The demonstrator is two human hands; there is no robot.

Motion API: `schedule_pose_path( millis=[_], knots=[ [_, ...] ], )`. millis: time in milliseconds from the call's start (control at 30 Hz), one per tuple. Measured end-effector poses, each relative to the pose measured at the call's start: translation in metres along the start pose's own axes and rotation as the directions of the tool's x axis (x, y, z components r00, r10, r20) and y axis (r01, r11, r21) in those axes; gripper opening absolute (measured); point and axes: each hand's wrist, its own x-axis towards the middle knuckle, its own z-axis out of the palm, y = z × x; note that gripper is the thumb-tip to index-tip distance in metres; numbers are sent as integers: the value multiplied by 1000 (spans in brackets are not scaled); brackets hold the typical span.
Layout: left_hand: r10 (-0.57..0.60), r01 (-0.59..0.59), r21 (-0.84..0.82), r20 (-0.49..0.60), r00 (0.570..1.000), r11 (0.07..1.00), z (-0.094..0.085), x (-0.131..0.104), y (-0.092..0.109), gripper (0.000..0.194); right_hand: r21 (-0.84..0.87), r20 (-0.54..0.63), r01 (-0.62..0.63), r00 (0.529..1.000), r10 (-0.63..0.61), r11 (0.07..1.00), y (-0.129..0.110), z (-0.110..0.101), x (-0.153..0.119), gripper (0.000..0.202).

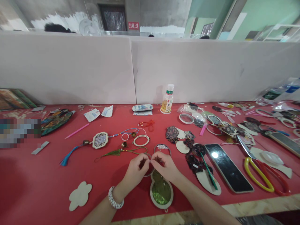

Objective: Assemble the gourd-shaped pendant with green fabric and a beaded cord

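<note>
My left hand and my right hand meet fingertip to fingertip above the table, both closed in a pinch. Whatever lies between the fingertips is too small to make out. Just below them is a gourd-shaped pendant with a pale rim and a shiny green middle, its top partly covered by my right hand. Behind the fingers stands a round dish with small white beads. Part of a thin ring shows under my hands. A green tassel cord lies to the left of them.
Left on the red table are a flower-shaped pale piece, a blue-tasselled pendant and a pink pencil. To the right lie dark fabric pieces, a phone and scissors. A bottle stands before the white partition.
</note>
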Motion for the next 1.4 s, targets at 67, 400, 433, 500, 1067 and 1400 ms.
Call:
schedule_pose_path(
  millis=[67,400,433,500,1067,1400],
  knots=[
    [2,-2,-7,3,1000,1000,0,0,-1,13,1,2,0,1000,0,1000,-1,0,0,8],
    [-66,81,-185,82,994,979,-3,-5,-3,24,-5,-62,21,998,-21,1000,4,1,0,9],
    [-63,78,-194,82,995,978,-3,-5,-3,24,-1,-71,14,997,-14,1000,5,1,0,10],
    [-47,57,-170,62,997,984,-2,-4,-4,21,9,-76,4,997,-4,1000,6,2,0,10],
    [113,-108,93,-51,992,990,-2,-1,-3,18,-17,-81,-18,997,16,1000,3,1,1,11],
    [147,-148,104,20,989,983,-4,-2,-2,23,-53,-82,-24,996,20,998,7,3,1,12]
  ],
)
